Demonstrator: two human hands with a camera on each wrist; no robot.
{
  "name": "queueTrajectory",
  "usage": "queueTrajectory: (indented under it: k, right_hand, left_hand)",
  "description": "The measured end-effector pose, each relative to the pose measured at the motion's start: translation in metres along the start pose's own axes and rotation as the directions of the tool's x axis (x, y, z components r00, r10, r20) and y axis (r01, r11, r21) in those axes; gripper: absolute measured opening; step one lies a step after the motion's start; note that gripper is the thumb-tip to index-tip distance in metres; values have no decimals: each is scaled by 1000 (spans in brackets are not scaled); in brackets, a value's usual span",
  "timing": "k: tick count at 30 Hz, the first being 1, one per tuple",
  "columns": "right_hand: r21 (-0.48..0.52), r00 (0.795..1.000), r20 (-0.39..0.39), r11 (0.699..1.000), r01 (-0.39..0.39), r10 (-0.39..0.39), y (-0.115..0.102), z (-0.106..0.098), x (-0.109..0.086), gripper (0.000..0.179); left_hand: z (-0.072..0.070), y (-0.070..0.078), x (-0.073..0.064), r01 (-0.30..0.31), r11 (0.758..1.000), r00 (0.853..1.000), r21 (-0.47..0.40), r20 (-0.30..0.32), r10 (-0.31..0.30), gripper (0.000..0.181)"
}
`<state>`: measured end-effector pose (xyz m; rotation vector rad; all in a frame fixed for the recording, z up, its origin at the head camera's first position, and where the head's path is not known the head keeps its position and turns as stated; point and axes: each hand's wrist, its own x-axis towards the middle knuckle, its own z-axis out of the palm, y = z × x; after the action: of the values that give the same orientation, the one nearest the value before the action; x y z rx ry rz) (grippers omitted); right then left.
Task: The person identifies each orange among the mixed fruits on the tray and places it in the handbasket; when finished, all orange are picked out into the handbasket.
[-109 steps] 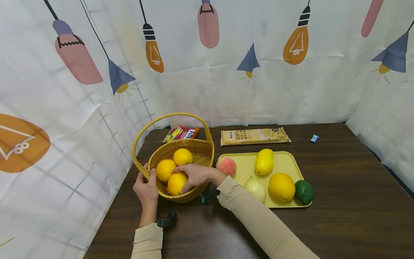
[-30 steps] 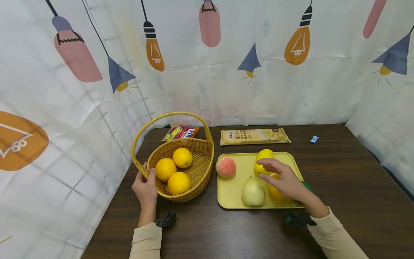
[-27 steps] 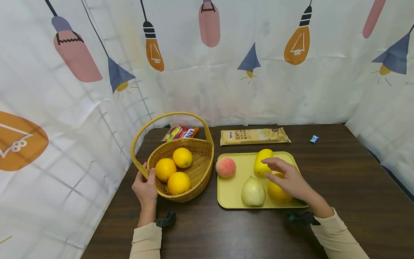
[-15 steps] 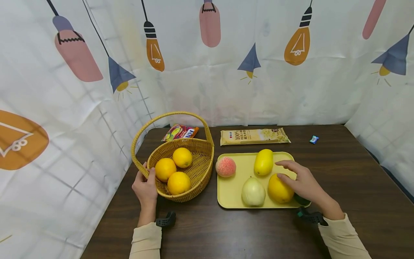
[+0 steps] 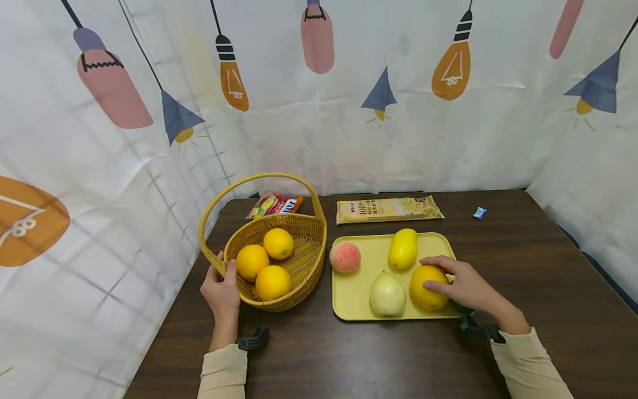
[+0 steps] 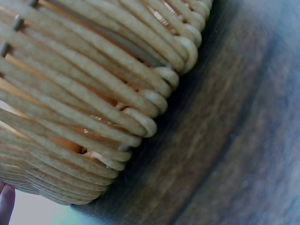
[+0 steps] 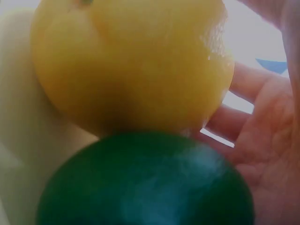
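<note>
My left hand (image 5: pixel 221 293) grips the rim of a wicker basket (image 5: pixel 313 274) at the foot of its arched handle; only a fingertip (image 6: pixel 5 204) shows in the left wrist view. Three oranges (image 5: pixel 273 282) lie in the basket. Over the yellow tray (image 5: pixel 344 310), my right hand (image 5: pixel 468 287) holds a large orange (image 5: pixel 426 293), thumb on the near side and fingers on the far side. A dark green fruit (image 7: pixel 145 183) lies just beside that orange, mostly hidden under the hand in the head view. To the orange's left is a pale green pear (image 5: pixel 387 295).
A pink peach (image 5: pixel 345 256) and an oblong yellow fruit (image 5: pixel 403 249) sit on the tray too. Behind stand a red snack bag (image 5: pixel 274 205), a long noodle packet (image 5: pixel 389 210) and a small blue wrapped candy (image 5: pixel 479 213). A printed curtain closes off the table's back.
My right hand has left the oranges in the basket, crossed rightward over the tray, and come down around the large orange there. My left hand has stayed on the basket.
</note>
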<state>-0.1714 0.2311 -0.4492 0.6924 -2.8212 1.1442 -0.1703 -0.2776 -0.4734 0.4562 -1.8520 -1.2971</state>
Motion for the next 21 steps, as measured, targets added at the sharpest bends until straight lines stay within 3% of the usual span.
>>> queueTrajectory:
  k: [12, 21]
  right_hand:
    - [26, 989, 145, 999, 27, -30, 4, -4, -3, 85]
    - [5, 985, 170, 999, 33, -33, 5, -3, -5, 91]
  left_hand:
    - [-1, -1, 0, 3, 1000, 1000, -13, 8, -3, 34]
    - [-1, -1, -1, 17, 1000, 1000, -13, 5, -16, 34]
